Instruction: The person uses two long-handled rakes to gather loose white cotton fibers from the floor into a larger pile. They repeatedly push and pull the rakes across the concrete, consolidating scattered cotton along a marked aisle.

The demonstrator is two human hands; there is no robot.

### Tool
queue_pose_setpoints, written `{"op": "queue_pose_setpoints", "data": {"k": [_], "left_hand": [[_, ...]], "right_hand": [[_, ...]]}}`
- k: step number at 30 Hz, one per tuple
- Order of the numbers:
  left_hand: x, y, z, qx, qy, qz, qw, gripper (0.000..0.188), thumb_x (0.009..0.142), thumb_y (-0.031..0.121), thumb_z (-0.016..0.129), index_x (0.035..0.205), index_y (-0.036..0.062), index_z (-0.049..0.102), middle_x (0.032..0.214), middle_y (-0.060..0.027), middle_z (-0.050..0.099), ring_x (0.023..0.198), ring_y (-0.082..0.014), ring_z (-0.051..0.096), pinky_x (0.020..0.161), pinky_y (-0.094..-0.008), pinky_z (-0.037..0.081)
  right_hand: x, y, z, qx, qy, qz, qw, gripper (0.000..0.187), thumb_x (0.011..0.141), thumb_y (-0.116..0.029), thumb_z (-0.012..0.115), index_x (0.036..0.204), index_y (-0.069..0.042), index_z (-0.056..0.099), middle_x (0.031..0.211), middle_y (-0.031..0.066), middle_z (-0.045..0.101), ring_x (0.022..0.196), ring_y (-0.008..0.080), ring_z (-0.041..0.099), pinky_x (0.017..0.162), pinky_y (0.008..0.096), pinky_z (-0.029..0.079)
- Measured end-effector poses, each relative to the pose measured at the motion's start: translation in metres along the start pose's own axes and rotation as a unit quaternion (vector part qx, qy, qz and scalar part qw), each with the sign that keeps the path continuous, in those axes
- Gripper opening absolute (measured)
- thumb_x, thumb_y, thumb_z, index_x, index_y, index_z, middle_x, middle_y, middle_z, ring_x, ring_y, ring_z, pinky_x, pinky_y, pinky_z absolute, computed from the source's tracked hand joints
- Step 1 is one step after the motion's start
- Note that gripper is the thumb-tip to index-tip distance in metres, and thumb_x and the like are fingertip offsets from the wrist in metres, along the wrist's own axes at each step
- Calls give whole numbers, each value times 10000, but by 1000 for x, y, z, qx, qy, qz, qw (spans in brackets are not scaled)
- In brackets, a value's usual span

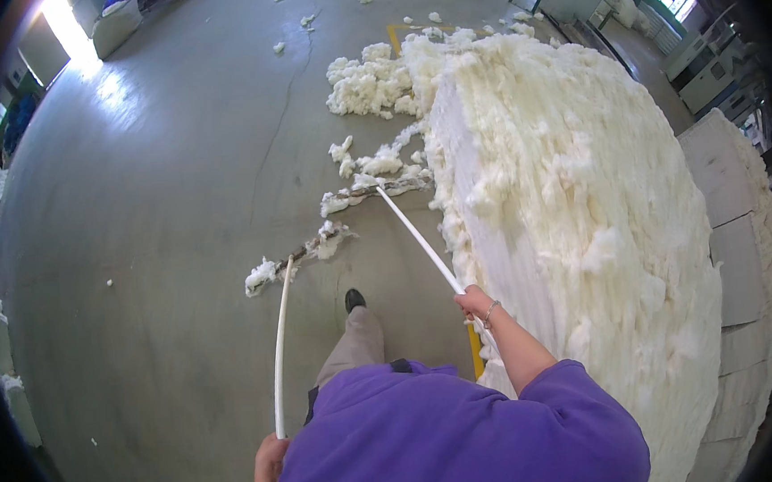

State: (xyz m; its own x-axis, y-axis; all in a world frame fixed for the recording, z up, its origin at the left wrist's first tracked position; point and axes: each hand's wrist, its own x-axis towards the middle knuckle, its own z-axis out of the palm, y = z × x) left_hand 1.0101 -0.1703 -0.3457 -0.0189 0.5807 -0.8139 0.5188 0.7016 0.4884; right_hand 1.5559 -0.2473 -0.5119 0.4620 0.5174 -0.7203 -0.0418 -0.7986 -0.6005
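My left hand, low beside my body, is closed round the handle of a push broom. That broom's white pole runs forward to a dark crossbar head on the floor, with white fluff clinging along it. Further right, my right hand grips the white pole of a second push broom. Its head lies flat on the floor, also wrapped in fluff, so its underside is hidden. Loose fluff that looks like cotton lies just beyond this head, beside the big cotton pile.
A tall, long pile of raw cotton stands close along my right side. Behind it are stacked pale bales. A cotton heap spreads ahead, with scattered tufts further off. Yellow line marks the grey floor. Machines stand far right.
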Motion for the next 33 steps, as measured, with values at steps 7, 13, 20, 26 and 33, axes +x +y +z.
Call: {"op": "queue_pose_setpoints", "data": {"k": [7,13,20,26,33], "left_hand": [[153,179,11,143,-75,-46,986,136,611,92,661,648,2,566,584,-82,561,498,-176,540,459,-325,411],[241,347,53,253,-59,6,966,118,609,68,639,629,1,544,546,-89,537,448,-193,531,425,-333,407],[349,526,110,314,-51,14,948,160,615,108,654,619,-22,562,565,-105,569,465,-203,554,473,-339,439],[456,664,128,352,-81,19,932,197,616,142,684,652,-32,599,544,-110,581,474,-205,572,485,-343,453],[568,866,134,431,-59,45,899,163,605,99,668,672,-6,563,543,-79,521,458,-192,522,417,-334,413]], "right_hand": [[117,-135,-27,-41,34,20,998,304,730,-181,548,719,123,556,510,131,533,394,220,528,383,335,424],[165,-216,-58,-80,25,29,996,310,751,-196,556,725,113,556,515,138,542,412,222,550,392,341,437],[260,-312,-98,20,6,68,997,330,771,-221,576,708,101,541,493,118,506,384,214,504,360,347,398],[305,-422,-167,123,-16,82,989,266,805,-233,551,661,-14,506,520,45,474,395,150,449,360,298,353],[297,-541,-196,137,16,128,982,204,847,-237,545,749,-71,477,588,1,453,462,100,421,380,267,336]]}}
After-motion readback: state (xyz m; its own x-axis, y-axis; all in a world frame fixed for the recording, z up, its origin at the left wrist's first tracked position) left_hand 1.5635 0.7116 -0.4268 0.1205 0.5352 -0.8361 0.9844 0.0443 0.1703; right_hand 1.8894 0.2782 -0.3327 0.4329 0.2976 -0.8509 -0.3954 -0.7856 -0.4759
